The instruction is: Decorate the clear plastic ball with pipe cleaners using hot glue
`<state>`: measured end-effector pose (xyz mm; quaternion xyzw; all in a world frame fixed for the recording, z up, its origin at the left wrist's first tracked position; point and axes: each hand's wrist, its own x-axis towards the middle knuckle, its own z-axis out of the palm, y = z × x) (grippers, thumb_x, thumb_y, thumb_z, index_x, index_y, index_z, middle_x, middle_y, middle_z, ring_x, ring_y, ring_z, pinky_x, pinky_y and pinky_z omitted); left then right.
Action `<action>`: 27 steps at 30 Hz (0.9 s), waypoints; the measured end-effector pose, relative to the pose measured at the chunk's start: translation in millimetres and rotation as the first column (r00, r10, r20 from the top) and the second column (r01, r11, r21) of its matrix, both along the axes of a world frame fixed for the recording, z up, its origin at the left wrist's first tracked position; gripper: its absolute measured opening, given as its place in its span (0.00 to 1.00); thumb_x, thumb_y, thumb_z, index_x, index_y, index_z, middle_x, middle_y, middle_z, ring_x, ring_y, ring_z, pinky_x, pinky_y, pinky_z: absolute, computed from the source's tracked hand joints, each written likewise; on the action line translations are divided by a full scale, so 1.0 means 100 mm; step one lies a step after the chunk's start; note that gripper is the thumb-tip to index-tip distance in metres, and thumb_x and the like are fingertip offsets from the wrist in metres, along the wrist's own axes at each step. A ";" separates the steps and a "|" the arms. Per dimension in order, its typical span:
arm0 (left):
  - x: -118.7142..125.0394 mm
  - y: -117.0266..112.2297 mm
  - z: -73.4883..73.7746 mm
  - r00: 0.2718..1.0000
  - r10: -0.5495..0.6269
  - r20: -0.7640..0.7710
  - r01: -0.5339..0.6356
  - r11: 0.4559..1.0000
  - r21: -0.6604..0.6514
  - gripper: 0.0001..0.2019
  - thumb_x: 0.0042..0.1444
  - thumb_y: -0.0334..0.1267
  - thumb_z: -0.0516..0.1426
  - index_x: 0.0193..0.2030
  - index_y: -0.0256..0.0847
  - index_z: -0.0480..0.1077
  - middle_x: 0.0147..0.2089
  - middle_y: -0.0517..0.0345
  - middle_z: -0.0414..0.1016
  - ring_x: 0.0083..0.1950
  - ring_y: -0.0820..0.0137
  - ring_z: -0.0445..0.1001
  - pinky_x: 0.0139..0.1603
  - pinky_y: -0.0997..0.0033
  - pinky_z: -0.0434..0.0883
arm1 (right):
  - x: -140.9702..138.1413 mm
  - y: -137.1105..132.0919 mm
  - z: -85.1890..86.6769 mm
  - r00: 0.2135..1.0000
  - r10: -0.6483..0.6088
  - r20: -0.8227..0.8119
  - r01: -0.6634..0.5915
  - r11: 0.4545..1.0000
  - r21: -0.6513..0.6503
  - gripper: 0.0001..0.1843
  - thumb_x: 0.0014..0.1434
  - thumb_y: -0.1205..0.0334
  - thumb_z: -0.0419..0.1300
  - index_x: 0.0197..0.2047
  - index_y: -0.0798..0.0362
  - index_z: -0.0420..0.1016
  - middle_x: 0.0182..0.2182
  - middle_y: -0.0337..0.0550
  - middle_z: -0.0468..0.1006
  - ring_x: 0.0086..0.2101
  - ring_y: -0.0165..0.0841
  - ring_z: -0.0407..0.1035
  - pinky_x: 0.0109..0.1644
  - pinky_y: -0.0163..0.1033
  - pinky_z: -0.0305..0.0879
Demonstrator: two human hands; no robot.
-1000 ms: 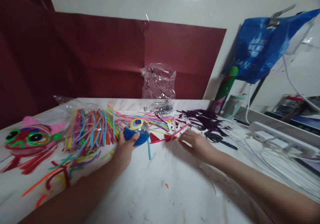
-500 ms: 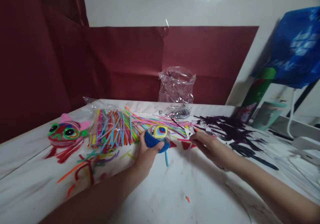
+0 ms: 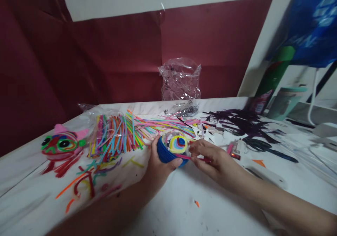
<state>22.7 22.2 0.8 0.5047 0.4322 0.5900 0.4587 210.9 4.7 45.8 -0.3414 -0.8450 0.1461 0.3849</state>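
My left hand (image 3: 160,169) is wrapped round a ball (image 3: 171,157). Its lower part is covered in blue strands, its upper part looks clear, and a ringed eye in yellow, white, red and blue sits on it. My right hand (image 3: 214,158) pinches a pink pipe cleaner (image 3: 183,156), whose near end lies against the ball just below the eye. The rest of that strip runs under my right fingers and is partly hidden.
A decorated frog-like head (image 3: 61,144) stands at left. Loose pipe cleaners (image 3: 116,134) spill from a clear bag behind. Cut bits (image 3: 86,183) lie front left. Black-handled scissors (image 3: 273,153), dark purple strands (image 3: 239,122) and a glue gun (image 3: 236,150) are at right.
My right hand has come from the table to the ball, bringing the pink pipe cleaner against it. The ball, in my left hand, has turned slightly. The camera view has tilted downward.
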 end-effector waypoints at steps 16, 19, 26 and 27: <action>0.01 0.00 -0.04 0.999 -0.010 -0.054 0.011 1.000 0.029 0.47 0.32 0.37 0.70 0.61 0.41 0.54 0.58 0.46 0.67 0.57 0.55 0.69 0.56 0.59 0.67 | 0.02 0.01 -0.04 0.999 -0.041 0.018 0.041 0.999 -0.010 0.08 0.61 0.66 0.53 0.31 0.52 0.71 0.31 0.45 0.75 0.33 0.34 0.71 0.36 0.38 0.69; 0.01 0.00 -0.04 0.999 -0.032 -0.028 0.033 0.999 0.032 0.46 0.33 0.37 0.69 0.61 0.42 0.54 0.58 0.46 0.67 0.56 0.55 0.69 0.56 0.59 0.68 | 0.02 0.01 -0.06 0.998 -0.059 0.029 0.059 0.998 -0.008 0.08 0.61 0.66 0.53 0.31 0.52 0.70 0.31 0.45 0.75 0.32 0.34 0.71 0.35 0.38 0.69; -0.01 0.03 -0.08 0.997 -0.060 -0.044 0.062 0.997 0.047 0.44 0.36 0.41 0.69 0.60 0.42 0.54 0.57 0.48 0.69 0.55 0.57 0.71 0.55 0.60 0.68 | 0.02 0.01 -0.09 0.996 -0.079 0.049 0.078 0.997 0.019 0.09 0.59 0.68 0.53 0.28 0.52 0.70 0.28 0.43 0.73 0.31 0.34 0.69 0.33 0.37 0.67; -0.01 0.03 -0.08 0.997 -0.059 -0.053 0.062 0.997 0.045 0.44 0.36 0.41 0.69 0.60 0.42 0.54 0.57 0.48 0.69 0.55 0.57 0.70 0.55 0.60 0.68 | 0.01 0.01 -0.09 0.996 -0.080 0.050 0.079 0.997 0.017 0.09 0.59 0.68 0.54 0.28 0.52 0.70 0.28 0.43 0.73 0.31 0.34 0.69 0.33 0.37 0.67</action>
